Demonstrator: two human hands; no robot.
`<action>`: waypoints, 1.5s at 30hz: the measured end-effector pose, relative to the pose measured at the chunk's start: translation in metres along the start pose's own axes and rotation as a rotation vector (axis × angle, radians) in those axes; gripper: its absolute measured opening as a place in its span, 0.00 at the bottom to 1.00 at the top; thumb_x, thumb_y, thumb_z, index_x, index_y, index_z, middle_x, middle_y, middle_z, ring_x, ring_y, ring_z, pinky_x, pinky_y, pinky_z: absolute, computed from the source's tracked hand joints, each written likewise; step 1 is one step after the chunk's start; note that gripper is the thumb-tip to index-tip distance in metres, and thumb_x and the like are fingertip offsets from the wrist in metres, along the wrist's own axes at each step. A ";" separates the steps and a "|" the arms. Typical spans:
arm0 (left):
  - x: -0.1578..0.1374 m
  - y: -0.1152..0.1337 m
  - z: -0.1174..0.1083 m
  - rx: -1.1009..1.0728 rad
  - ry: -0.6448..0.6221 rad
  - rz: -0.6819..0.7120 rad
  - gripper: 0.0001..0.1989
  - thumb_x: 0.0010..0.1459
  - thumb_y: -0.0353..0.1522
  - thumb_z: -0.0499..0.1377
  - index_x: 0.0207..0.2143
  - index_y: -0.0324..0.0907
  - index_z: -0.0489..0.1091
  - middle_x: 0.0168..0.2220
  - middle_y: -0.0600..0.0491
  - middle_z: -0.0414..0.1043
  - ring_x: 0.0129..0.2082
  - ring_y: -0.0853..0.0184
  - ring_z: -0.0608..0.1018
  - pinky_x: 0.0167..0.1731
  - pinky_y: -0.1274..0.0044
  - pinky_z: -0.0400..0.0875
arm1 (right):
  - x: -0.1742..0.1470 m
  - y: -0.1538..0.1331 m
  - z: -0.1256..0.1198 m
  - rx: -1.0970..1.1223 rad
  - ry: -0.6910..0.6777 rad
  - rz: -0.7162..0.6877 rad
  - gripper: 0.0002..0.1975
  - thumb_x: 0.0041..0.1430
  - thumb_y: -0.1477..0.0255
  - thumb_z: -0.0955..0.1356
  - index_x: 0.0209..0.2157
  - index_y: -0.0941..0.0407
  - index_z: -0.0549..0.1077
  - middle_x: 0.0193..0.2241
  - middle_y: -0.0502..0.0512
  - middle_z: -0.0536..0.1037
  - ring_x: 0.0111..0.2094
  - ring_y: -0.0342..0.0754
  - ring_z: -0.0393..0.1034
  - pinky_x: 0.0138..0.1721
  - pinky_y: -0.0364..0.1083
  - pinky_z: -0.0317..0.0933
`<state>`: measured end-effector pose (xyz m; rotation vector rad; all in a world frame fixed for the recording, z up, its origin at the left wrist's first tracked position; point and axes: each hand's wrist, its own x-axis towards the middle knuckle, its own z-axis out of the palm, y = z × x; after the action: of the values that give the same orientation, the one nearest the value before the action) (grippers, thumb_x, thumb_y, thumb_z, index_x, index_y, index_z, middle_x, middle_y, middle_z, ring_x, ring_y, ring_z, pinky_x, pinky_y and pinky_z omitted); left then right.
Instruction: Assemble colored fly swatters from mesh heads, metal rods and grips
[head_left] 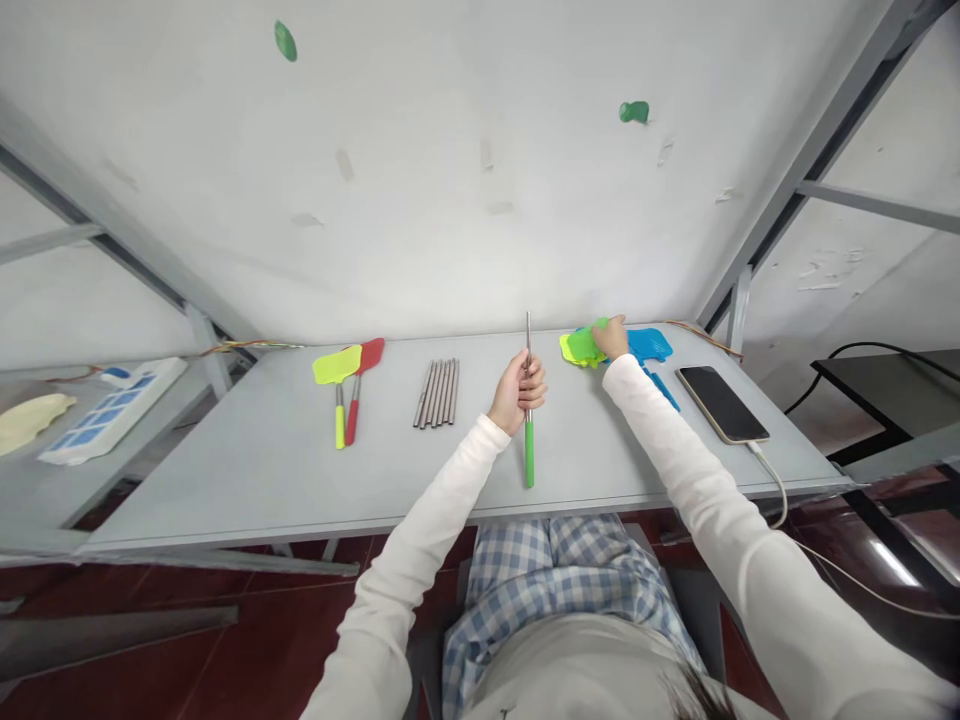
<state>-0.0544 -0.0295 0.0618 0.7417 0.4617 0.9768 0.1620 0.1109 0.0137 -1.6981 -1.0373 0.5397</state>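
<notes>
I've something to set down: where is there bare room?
Bare: the table left of the yellow swatter, and its front between the green handle and right sleeve. Crowded: back right, where the right hand grips a green swatter head beside blue ones.

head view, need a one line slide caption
The left hand holds a green-handled rod; the right hand touches a green swatter head.

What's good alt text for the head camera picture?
A person's left hand wraps its fingers around a green-handled metal rod while the right hand touches a green swatter head at a gray table. Metal rods, two swatters and a phone lie nearby.
</notes>
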 end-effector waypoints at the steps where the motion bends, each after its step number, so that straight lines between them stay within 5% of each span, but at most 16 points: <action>1: 0.005 -0.002 -0.003 -0.014 0.010 -0.004 0.18 0.61 0.41 0.52 0.23 0.42 0.54 0.16 0.65 0.38 0.11 0.80 0.42 0.09 0.87 0.37 | -0.003 0.003 -0.001 -0.025 0.032 -0.037 0.14 0.48 0.80 0.69 0.35 0.57 0.62 0.32 0.59 0.72 0.43 0.53 0.68 0.45 0.54 0.61; 7: 0.044 -0.014 -0.011 0.007 0.099 -0.070 0.13 0.62 0.38 0.50 0.27 0.40 0.61 0.15 0.65 0.42 0.11 0.80 0.45 0.10 0.87 0.39 | -0.029 -0.001 -0.002 -0.135 0.129 -0.272 0.09 0.56 0.72 0.66 0.38 0.58 0.62 0.50 0.72 0.64 0.58 0.60 0.53 0.52 0.56 0.55; 11: 0.068 -0.028 -0.011 0.167 0.167 -0.164 0.12 0.62 0.36 0.50 0.27 0.39 0.63 0.15 0.65 0.45 0.11 0.81 0.47 0.11 0.87 0.39 | -0.054 -0.023 0.010 0.075 -0.155 -0.390 0.17 0.66 0.61 0.54 0.33 0.54 0.66 0.37 0.58 0.71 0.44 0.50 0.65 0.49 0.50 0.58; 15: 0.075 -0.039 -0.006 0.237 0.220 -0.147 0.13 0.61 0.37 0.53 0.27 0.39 0.64 0.16 0.64 0.47 0.12 0.80 0.51 0.12 0.86 0.45 | -0.066 -0.042 0.023 0.312 -0.395 -0.172 0.18 0.66 0.58 0.55 0.26 0.52 0.61 0.22 0.48 0.67 0.24 0.43 0.63 0.31 0.44 0.59; 20: 0.036 -0.050 -0.010 0.364 0.076 -0.149 0.11 0.59 0.37 0.55 0.39 0.38 0.66 0.25 0.57 0.64 0.19 0.77 0.67 0.21 0.82 0.66 | -0.036 -0.059 0.018 0.629 -0.231 0.038 0.13 0.67 0.63 0.54 0.28 0.51 0.55 0.14 0.39 0.51 0.15 0.39 0.47 0.19 0.39 0.49; 23: 0.001 -0.058 -0.012 0.513 0.041 -0.281 0.11 0.59 0.38 0.56 0.40 0.40 0.65 0.24 0.61 0.60 0.14 0.80 0.59 0.14 0.84 0.56 | -0.013 -0.065 0.008 0.771 -0.199 0.123 0.12 0.66 0.63 0.55 0.29 0.51 0.56 0.15 0.39 0.47 0.15 0.38 0.40 0.16 0.37 0.40; 27: -0.015 -0.060 -0.009 0.540 0.102 -0.115 0.13 0.62 0.41 0.52 0.43 0.42 0.65 0.23 0.62 0.56 0.13 0.82 0.52 0.12 0.86 0.46 | -0.017 -0.064 0.002 0.713 -0.285 0.096 0.10 0.62 0.66 0.60 0.28 0.54 0.62 0.18 0.42 0.58 0.16 0.36 0.48 0.16 0.37 0.46; 33: 0.037 -0.039 -0.004 0.590 0.306 0.098 0.10 0.64 0.35 0.51 0.41 0.38 0.67 0.21 0.61 0.59 0.15 0.80 0.59 0.16 0.85 0.54 | -0.077 -0.060 0.012 0.646 -0.697 0.161 0.23 0.61 0.50 0.58 0.26 0.55 0.64 0.21 0.50 0.69 0.20 0.41 0.62 0.19 0.40 0.55; 36: 0.052 -0.038 -0.006 0.718 0.307 0.043 0.14 0.64 0.36 0.50 0.31 0.37 0.66 0.21 0.58 0.62 0.16 0.80 0.63 0.18 0.84 0.59 | -0.083 -0.066 0.016 0.808 -0.529 0.159 0.22 0.61 0.51 0.59 0.23 0.53 0.55 0.16 0.44 0.61 0.18 0.40 0.59 0.20 0.39 0.54; 40: 0.033 -0.048 -0.017 0.778 0.116 -0.083 0.11 0.63 0.38 0.51 0.34 0.39 0.64 0.20 0.59 0.64 0.15 0.77 0.66 0.18 0.83 0.61 | -0.051 -0.069 0.005 0.959 -0.305 0.315 0.20 0.66 0.60 0.55 0.22 0.53 0.48 0.13 0.40 0.48 0.14 0.39 0.47 0.18 0.39 0.48; 45: 0.003 -0.053 -0.032 0.822 0.152 -0.040 0.13 0.63 0.43 0.49 0.35 0.42 0.61 0.17 0.65 0.52 0.12 0.80 0.53 0.14 0.84 0.49 | -0.020 -0.060 -0.012 0.968 -0.438 0.502 0.18 0.64 0.63 0.52 0.23 0.53 0.41 0.12 0.42 0.45 0.13 0.40 0.45 0.18 0.42 0.48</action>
<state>-0.0435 -0.0346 0.0005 1.3885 1.0342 0.7937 0.1381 0.0936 0.0711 -0.9453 -0.4515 1.5055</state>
